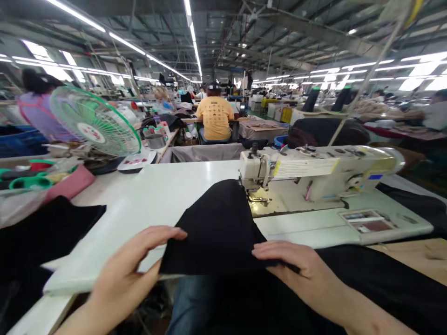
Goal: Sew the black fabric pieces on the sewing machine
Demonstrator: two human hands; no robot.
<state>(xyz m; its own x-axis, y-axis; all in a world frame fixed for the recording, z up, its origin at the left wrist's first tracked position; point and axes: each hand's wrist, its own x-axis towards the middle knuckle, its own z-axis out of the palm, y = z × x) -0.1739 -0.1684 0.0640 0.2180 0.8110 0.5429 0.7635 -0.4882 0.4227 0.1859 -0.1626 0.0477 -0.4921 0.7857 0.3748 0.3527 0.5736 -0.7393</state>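
A black fabric piece (213,228) lies over the front edge of the pale sewing table (167,186), its rounded far end beside the needle area of a white sewing machine (296,172). My left hand (132,265) grips the fabric's left edge, fingers on top and thumb at the lower corner. At the right edge, my right hand (300,270) pinches the same fabric, its thumb partly beneath. The cloth looks flat between both hands and hangs toward my lap.
A green-rimmed fan (96,123) and more black cloth (52,228) are at the left. Dark fabric (384,279) lies at the right, near a recessed tray (370,221). Ahead sits a person in a yellow shirt (214,116).
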